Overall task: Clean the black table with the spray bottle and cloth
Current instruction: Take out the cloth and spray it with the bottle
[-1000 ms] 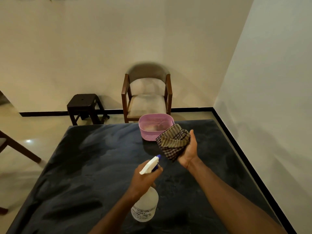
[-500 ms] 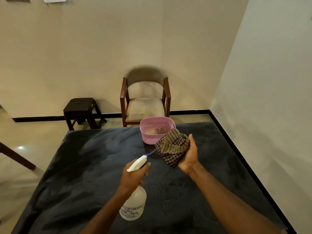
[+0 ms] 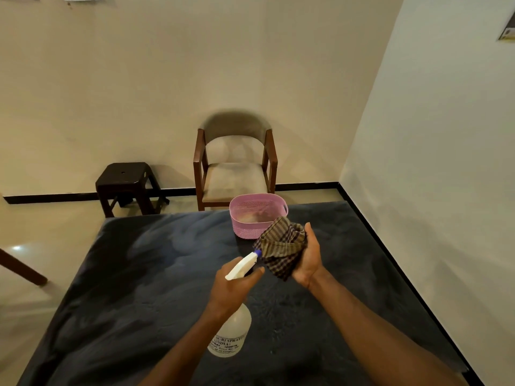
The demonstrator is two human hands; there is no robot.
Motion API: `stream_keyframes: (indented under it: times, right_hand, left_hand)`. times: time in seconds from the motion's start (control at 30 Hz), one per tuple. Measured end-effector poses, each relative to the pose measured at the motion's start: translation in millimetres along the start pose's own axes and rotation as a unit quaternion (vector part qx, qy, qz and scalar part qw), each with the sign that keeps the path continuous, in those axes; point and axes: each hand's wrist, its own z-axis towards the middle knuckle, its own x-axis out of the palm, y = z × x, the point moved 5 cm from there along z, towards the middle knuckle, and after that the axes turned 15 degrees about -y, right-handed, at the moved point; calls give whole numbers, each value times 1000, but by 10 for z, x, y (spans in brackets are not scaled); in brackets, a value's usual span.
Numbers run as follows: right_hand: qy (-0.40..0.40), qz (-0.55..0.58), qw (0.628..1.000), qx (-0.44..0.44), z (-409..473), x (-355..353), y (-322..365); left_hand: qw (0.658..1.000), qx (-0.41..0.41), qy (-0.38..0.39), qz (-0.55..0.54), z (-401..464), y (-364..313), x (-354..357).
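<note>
My left hand [image 3: 231,288] grips the neck of a clear spray bottle [image 3: 231,332] with a white trigger head, held above the black table [image 3: 139,274]. Its blue nozzle tip touches or nearly touches a bunched checked cloth [image 3: 281,250]. My right hand [image 3: 309,260] holds that cloth from the right side, thumb up, just in front of the nozzle. Both hands hover over the middle of the table, close together.
A pink perforated basket [image 3: 257,218] stands at the table's far edge, right behind the cloth. Beyond it are a wooden armchair [image 3: 235,162] and a dark stool [image 3: 125,185] against the back wall. A white wall runs along the table's right side.
The spray bottle's nozzle has come up against the cloth; half a second ago a gap lay between them. The view has tilted up slightly.
</note>
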Motion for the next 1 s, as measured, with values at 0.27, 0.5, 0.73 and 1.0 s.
stream_keyframes:
  times: [0.27, 0.5, 0.73, 1.0]
  right_hand:
    - [-28, 74, 997, -15, 15, 64, -19]
    - [-36, 119, 992, -15, 30, 83, -26]
    - [-21, 132, 991, -5, 105, 184, -2]
    - [-11, 131, 991, 17, 458, 233, 159]
  left_hand:
    - [997, 35, 69, 1, -166, 104, -39]
    - [999, 5, 48, -16, -135, 252, -270]
    - [999, -15, 31, 22, 29, 354, -249]
    - [999, 15, -33, 9, 401, 210, -51]
